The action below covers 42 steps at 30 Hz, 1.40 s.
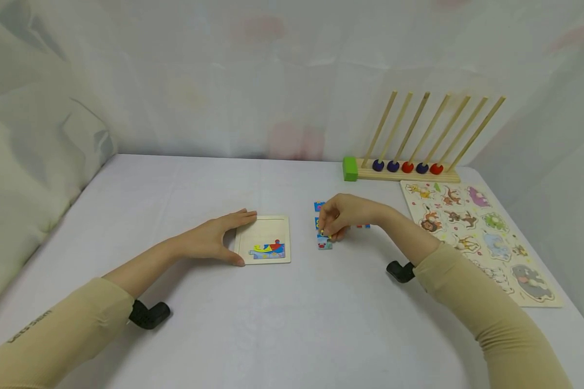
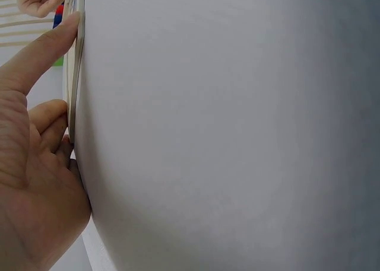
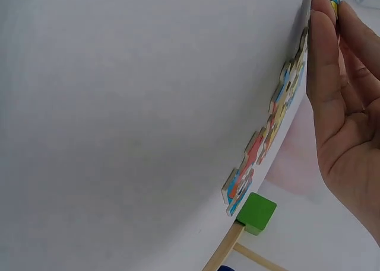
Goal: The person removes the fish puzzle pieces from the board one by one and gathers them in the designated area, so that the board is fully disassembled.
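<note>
In the head view a square wooden puzzle board (image 1: 260, 229) lies on the table, with joined coloured pieces (image 1: 270, 252) along its lower right. My left hand (image 1: 214, 237) holds the board from its left side, thumb by the near edge and fingers by the far edge. The left wrist view shows the thumb (image 2: 50, 45) against the board's rim. To the board's right, my right hand (image 1: 345, 213) pinches a small blue-and-yellow puzzle piece (image 3: 335, 9) between thumb and fingertips. Loose puzzle pieces (image 1: 324, 244) lie under and around this hand, which partly hides them.
At the back right stands a wooden bead rack (image 1: 409, 173) with upright rods, red and dark blue beads and a green end block (image 1: 350, 169). A large animal puzzle board (image 1: 472, 237) lies along the right side, beyond the right forearm. White cloth (image 1: 199, 335) covers the table.
</note>
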{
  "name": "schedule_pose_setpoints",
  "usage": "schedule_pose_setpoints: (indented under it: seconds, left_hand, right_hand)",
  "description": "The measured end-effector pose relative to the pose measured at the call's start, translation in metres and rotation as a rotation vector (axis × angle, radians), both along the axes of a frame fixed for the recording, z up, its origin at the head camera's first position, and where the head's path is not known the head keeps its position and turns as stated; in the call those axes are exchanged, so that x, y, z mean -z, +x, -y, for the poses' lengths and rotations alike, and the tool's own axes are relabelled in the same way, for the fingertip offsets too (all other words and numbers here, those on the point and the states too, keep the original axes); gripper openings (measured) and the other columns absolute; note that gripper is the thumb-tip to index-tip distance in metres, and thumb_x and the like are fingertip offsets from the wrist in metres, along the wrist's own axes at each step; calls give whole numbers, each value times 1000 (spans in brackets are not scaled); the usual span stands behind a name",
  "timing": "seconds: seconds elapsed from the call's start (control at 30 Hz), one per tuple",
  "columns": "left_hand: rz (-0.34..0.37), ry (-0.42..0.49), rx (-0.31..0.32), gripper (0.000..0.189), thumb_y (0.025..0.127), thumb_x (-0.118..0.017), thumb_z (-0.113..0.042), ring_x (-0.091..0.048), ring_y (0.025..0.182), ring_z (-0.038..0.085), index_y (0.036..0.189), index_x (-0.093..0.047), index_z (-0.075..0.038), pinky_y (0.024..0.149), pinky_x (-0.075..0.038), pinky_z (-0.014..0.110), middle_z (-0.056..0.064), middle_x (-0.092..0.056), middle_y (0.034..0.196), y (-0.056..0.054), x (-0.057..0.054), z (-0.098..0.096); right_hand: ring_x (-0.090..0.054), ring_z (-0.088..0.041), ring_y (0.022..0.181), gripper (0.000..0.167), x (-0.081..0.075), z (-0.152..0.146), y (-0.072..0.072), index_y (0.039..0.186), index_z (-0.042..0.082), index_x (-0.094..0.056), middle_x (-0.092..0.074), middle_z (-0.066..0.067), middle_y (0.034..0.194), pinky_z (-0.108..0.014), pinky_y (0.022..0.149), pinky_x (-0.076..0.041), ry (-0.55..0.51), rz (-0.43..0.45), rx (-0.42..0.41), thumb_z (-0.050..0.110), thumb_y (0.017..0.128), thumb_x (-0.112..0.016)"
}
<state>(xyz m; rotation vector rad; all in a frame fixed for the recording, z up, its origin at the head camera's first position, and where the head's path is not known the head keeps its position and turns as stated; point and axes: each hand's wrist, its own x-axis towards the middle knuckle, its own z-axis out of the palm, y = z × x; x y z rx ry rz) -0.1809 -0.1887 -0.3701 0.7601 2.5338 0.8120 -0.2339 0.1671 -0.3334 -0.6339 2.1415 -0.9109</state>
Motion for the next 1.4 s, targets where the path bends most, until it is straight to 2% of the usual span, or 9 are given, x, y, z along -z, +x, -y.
schedule_pose_setpoints:
  seconds: [0.3,0.6,1.27,1.4]
  left_hand:
    - [0,5,3,106,70,-86,-44,-14,157,25,157,-29,-22,125,-18,57,0,-20,167,0,0,0]
    - [7,-7,-9,106,70,-86,-44,-15,157,26,157,-29,-24,125,-18,58,1,-20,167,0,1,0]
    - [-1,-12,1,106,70,-86,-43,-14,157,24,157,-29,-23,125,-18,57,-3,-21,167,-1,0,-1]
    - [-7,-11,5,106,70,-86,-44,-16,157,26,157,-29,-22,125,-19,58,0,-22,167,-1,0,0]
  right_hand:
    - [-70,-14,70,11,1,3,4,97,3,-70,-72,-3,76,-28,68,-62,23,-6,27,4,86,-71]
    - [-70,-13,68,9,3,5,5,94,6,-72,-71,-1,72,-28,67,-61,53,-44,48,6,85,-74]
    - [-69,-12,66,8,1,7,6,92,10,-75,-72,-1,73,-28,66,-61,103,-124,40,13,84,-77]
    - [-69,-12,66,8,0,7,6,93,11,-75,-72,-2,74,-27,66,-61,102,-137,29,14,85,-76]
